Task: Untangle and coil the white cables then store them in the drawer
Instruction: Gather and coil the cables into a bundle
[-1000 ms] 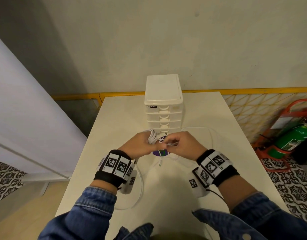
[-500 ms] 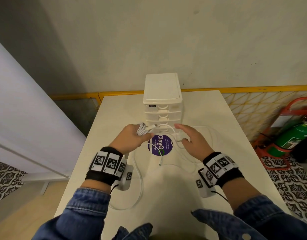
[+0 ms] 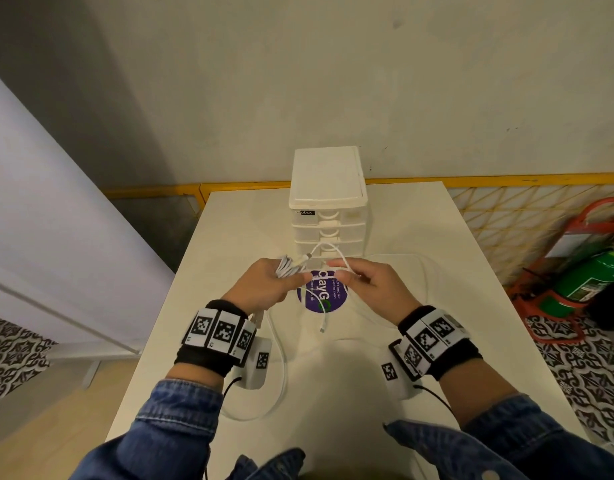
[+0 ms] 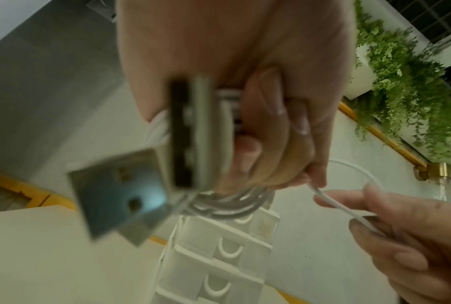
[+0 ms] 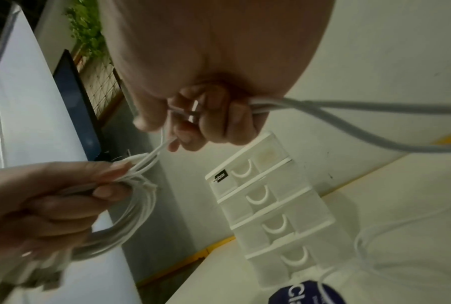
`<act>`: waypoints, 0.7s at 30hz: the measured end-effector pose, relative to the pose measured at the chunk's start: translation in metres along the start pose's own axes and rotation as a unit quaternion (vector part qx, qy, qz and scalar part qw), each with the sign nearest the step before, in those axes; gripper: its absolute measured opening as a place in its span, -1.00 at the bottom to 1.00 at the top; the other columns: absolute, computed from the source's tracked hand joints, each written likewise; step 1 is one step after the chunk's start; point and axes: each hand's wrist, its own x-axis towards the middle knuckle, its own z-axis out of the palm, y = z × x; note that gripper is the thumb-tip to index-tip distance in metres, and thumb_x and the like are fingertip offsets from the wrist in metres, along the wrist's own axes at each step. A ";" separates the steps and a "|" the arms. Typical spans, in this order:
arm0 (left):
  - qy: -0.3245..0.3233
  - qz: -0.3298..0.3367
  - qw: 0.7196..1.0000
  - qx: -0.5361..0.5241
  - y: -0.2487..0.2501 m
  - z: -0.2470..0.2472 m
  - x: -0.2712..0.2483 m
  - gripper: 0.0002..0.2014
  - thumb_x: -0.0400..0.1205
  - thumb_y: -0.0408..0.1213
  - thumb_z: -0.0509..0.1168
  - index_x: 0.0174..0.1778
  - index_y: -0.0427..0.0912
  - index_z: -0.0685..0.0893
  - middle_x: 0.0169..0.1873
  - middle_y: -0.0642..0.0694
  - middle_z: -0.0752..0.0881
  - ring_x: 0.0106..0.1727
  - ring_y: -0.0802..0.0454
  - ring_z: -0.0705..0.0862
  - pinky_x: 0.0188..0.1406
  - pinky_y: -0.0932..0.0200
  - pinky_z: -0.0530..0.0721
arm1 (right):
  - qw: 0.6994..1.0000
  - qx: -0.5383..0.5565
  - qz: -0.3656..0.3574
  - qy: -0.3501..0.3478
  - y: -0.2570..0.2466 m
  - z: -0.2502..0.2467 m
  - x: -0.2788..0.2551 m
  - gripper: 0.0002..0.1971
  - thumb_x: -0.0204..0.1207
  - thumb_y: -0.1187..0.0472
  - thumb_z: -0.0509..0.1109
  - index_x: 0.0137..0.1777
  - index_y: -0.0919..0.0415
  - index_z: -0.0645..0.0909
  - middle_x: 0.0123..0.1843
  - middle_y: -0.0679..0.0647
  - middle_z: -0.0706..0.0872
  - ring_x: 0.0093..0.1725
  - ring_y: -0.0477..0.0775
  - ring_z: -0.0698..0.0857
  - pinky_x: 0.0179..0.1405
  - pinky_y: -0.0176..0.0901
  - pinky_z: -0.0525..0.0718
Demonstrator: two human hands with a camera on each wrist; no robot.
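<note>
My left hand (image 3: 276, 280) grips a coiled bundle of white cable (image 3: 288, 266), its loops showing under the fingers (image 4: 227, 203) in the left wrist view and as a coil (image 5: 131, 209) in the right wrist view. A USB plug (image 4: 120, 195) hangs blurred near the left palm. My right hand (image 3: 354, 277) pinches a loose white strand (image 3: 328, 249) that arcs from the coil; the same strand (image 4: 346, 209) runs between thumb and forefinger. The white drawer unit (image 3: 328, 202) stands just behind both hands, all drawers closed. More white cable (image 3: 281, 375) trails loose on the table.
A white table (image 3: 419, 237) carries a round purple sticker (image 3: 328, 296) under the hands. A yellow railing (image 3: 506, 178) and mesh run behind and to the right. A green extinguisher (image 3: 589, 282) on a red stand sits on the floor right. A white panel leans at left.
The hands met, drew apart, and have come close again. The right hand, open half a second ago, now pinches a strand looping up in front of the drawers.
</note>
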 end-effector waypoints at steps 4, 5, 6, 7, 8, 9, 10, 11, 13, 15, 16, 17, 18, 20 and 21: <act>-0.089 0.001 0.996 0.009 -0.003 -0.008 -0.006 -0.63 0.56 -0.02 0.38 -0.47 -0.15 0.55 -0.69 -0.08 0.41 -0.68 0.05 0.29 -0.62 0.24 0.32 | 0.996 0.004 0.000 0.093 0.003 -0.030 0.005 -0.80 0.57 0.15 0.32 0.13 -0.08 0.68 0.02 -0.17 0.74 -0.05 -0.40 0.67 0.02 -0.41 0.63; -0.117 0.002 0.993 -0.002 -0.002 -0.009 -0.007 -0.62 0.57 -0.03 0.37 -0.50 -0.15 0.54 -0.71 -0.07 0.40 -0.70 0.05 0.28 -0.62 0.24 0.31 | 0.995 0.014 0.005 0.099 0.006 -0.035 0.006 -0.80 0.58 0.18 0.31 0.12 -0.08 0.67 -0.04 -0.17 0.72 -0.12 -0.44 0.65 -0.06 -0.45 0.64; -0.143 0.003 0.990 -0.018 0.000 -0.007 -0.008 -0.62 0.58 -0.05 0.36 -0.50 -0.16 0.53 -0.72 -0.05 0.38 -0.71 0.07 0.27 -0.63 0.25 0.28 | 0.994 0.017 0.009 0.103 0.008 -0.037 0.007 -0.80 0.58 0.19 0.30 0.11 -0.08 0.66 -0.11 -0.16 0.70 -0.19 -0.42 0.63 -0.13 -0.46 0.64; -0.167 0.004 0.985 -0.036 0.003 -0.004 -0.009 -0.63 0.58 -0.07 0.36 -0.49 -0.18 0.53 -0.73 -0.02 0.36 -0.72 0.09 0.25 -0.66 0.29 0.24 | 0.993 0.017 0.012 0.112 0.011 -0.037 0.008 -0.79 0.59 0.19 0.30 0.12 -0.10 0.65 -0.18 -0.13 0.67 -0.25 -0.37 0.61 -0.15 -0.44 0.64; -0.186 0.005 0.981 -0.053 0.006 0.000 -0.010 -0.63 0.57 -0.06 0.37 -0.47 -0.19 0.53 -0.73 -0.01 0.34 -0.73 0.11 0.23 -0.69 0.33 0.21 | 0.992 0.016 0.015 0.127 0.013 -0.036 0.009 -0.79 0.58 0.17 0.31 0.12 -0.14 0.64 -0.26 -0.09 0.64 -0.30 -0.29 0.57 -0.14 -0.41 0.64; -0.202 0.010 0.977 -0.065 0.009 0.004 -0.011 -0.63 0.55 -0.06 0.40 -0.47 -0.19 0.52 -0.73 0.00 0.32 -0.73 0.12 0.21 -0.70 0.35 0.19 | 0.989 0.016 0.013 0.144 0.014 -0.034 0.011 -0.78 0.58 0.14 0.32 0.12 -0.19 0.64 -0.33 -0.05 0.59 -0.34 -0.21 0.53 -0.12 -0.32 0.65; -0.215 0.017 0.974 -0.070 0.012 0.009 -0.011 -0.64 0.53 -0.08 0.41 -0.49 -0.17 0.52 -0.73 0.01 0.31 -0.72 0.13 0.20 -0.70 0.36 0.19 | 0.987 0.017 0.007 0.160 0.015 -0.033 0.013 -0.79 0.57 0.12 0.33 0.12 -0.21 0.64 -0.36 -0.05 0.57 -0.35 -0.17 0.51 -0.11 -0.23 0.63; -0.227 0.025 0.971 -0.070 0.015 0.013 -0.012 -0.67 0.52 -0.14 0.42 -0.51 -0.14 0.50 -0.74 0.02 0.31 -0.72 0.14 0.20 -0.70 0.37 0.18 | 0.985 0.018 -0.002 0.174 0.014 -0.031 0.014 -0.81 0.57 0.11 0.33 0.10 -0.20 0.65 -0.33 -0.11 0.60 -0.33 -0.19 0.52 -0.09 -0.21 0.61; -0.241 0.039 0.967 -0.065 0.017 0.020 -0.013 -0.66 0.52 -0.31 0.44 -0.52 -0.10 0.47 -0.74 0.04 0.32 -0.71 0.14 0.20 -0.69 0.36 0.19 | 0.980 0.015 -0.015 0.197 0.011 -0.030 0.017 -0.84 0.59 0.11 0.31 0.04 -0.17 0.67 -0.17 -0.21 0.71 -0.17 -0.23 0.63 0.00 -0.23 0.58; -0.230 0.041 0.970 -0.061 0.018 0.028 -0.012 -0.64 0.52 -0.38 0.44 -0.51 -0.13 0.43 -0.73 0.02 0.33 -0.71 0.12 0.21 -0.69 0.35 0.21 | 0.975 0.001 -0.019 0.220 0.006 -0.030 0.020 -0.86 0.60 0.08 0.28 -0.02 -0.14 0.67 -0.13 -0.17 0.74 -0.12 -0.11 0.66 -0.02 -0.17 0.60; -0.216 0.040 0.973 -0.067 0.018 0.032 -0.011 -0.63 0.53 -0.37 0.43 -0.52 -0.13 0.42 -0.73 0.02 0.33 -0.71 0.12 0.21 -0.69 0.36 0.22 | 0.973 -0.003 -0.020 0.232 0.003 -0.031 0.022 -0.87 0.60 0.07 0.27 -0.03 -0.10 0.66 -0.16 -0.12 0.74 -0.15 -0.05 0.66 -0.06 -0.13 0.60; -0.203 0.038 0.975 -0.078 0.018 0.036 -0.011 -0.63 0.55 -0.34 0.41 -0.53 -0.12 0.44 -0.74 0.01 0.33 -0.71 0.12 0.21 -0.70 0.36 0.23 | 0.970 -0.004 -0.022 0.244 0.001 -0.031 0.023 -0.88 0.60 0.07 0.27 -0.03 -0.06 0.65 -0.17 -0.06 0.73 -0.17 0.00 0.65 -0.08 -0.12 0.60; -0.191 0.036 0.977 -0.092 0.018 0.039 -0.009 -0.63 0.58 -0.30 0.39 -0.55 -0.11 0.48 -0.74 0.01 0.33 -0.72 0.12 0.21 -0.70 0.36 0.23 | 0.967 -0.006 -0.026 0.255 -0.002 -0.032 0.024 -0.88 0.61 0.07 0.26 -0.03 -0.02 0.64 -0.17 0.01 0.73 -0.16 0.03 0.65 -0.09 -0.12 0.59; -0.168 0.034 0.979 -0.111 0.019 0.044 -0.008 -0.64 0.61 -0.26 0.35 -0.53 -0.14 0.52 -0.76 0.01 0.34 -0.74 0.12 0.22 -0.71 0.35 0.23 | 0.960 -0.012 -0.037 0.276 -0.005 -0.034 0.025 -0.86 0.62 0.08 0.24 -0.01 0.06 0.62 -0.15 0.13 0.73 -0.17 0.07 0.64 -0.14 -0.18 0.58; -0.157 0.034 0.980 -0.116 0.019 0.046 -0.008 -0.64 0.62 -0.26 0.33 -0.53 -0.16 0.53 -0.78 0.01 0.35 -0.75 0.12 0.22 -0.72 0.35 0.23 | 0.958 -0.012 -0.045 0.284 -0.007 -0.034 0.025 -0.84 0.63 0.09 0.23 0.00 0.10 0.61 -0.15 0.17 0.73 -0.20 0.04 0.61 -0.17 -0.26 0.56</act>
